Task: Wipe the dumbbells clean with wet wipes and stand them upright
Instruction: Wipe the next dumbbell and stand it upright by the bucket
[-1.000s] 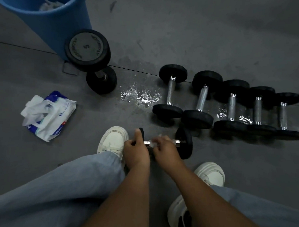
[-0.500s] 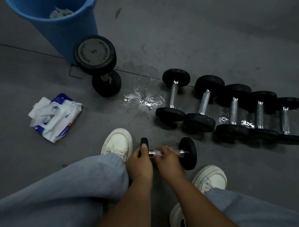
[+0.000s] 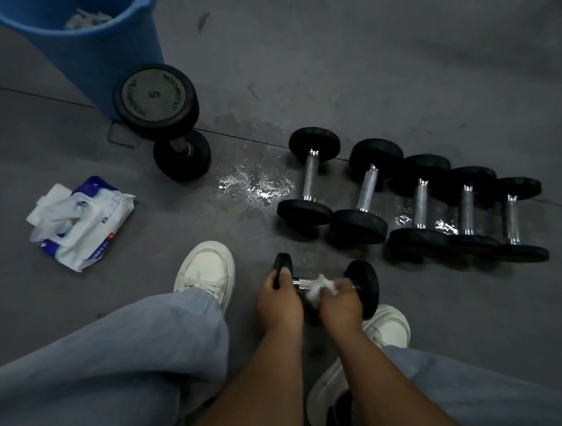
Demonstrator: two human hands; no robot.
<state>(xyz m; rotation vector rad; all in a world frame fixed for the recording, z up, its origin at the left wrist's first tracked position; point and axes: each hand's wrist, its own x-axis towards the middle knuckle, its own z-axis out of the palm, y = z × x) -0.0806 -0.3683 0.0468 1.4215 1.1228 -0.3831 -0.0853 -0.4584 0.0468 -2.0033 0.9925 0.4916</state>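
Head view. Your left hand (image 3: 278,301) curls round the left disc of the small dumbbell (image 3: 363,286), thumb on top. Your right hand (image 3: 338,302) closes its fingers over a wet wipe (image 3: 318,287) wrapped on the chrome handle. The dumbbell lies level, near, between your shoes.

Step in hand: wiping the handle. Next, likely: do both discs, then tip it on end. Five dumbbells (image 3: 414,197) lie flat, far right; a large dumbbell (image 3: 158,99) stands by the bucket (image 3: 82,50).

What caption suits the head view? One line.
Left hand grips a small dumbbell; right hand wipes its handle with a wet wipe.
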